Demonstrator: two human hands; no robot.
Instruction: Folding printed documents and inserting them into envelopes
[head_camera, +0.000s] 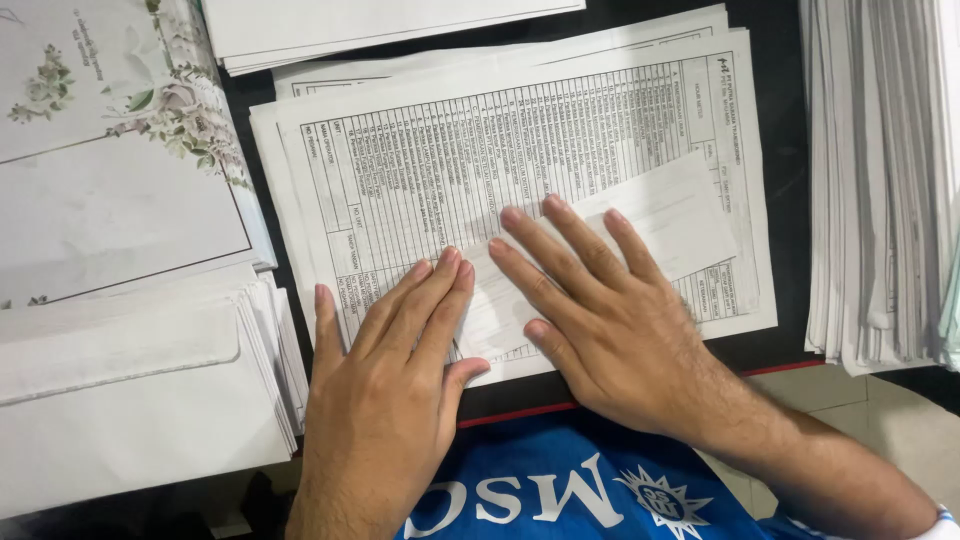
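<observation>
Both hands (500, 330) press flat a folded sheet (610, 245) on forms (480, 130)

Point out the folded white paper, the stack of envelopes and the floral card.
Folded white paper (672, 212), head view, bare upper right part.
Stack of envelopes (130, 400), head view, top envelope's face.
Floral card (110, 200), head view, blank lower area.

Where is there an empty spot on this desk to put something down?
Only narrow dark strips: one between the printed forms and the right paper stack, one along the desk's front edge. Everywhere else is crowded: envelopes left, floral card above them, both hands pressing a folded sheet.
</observation>
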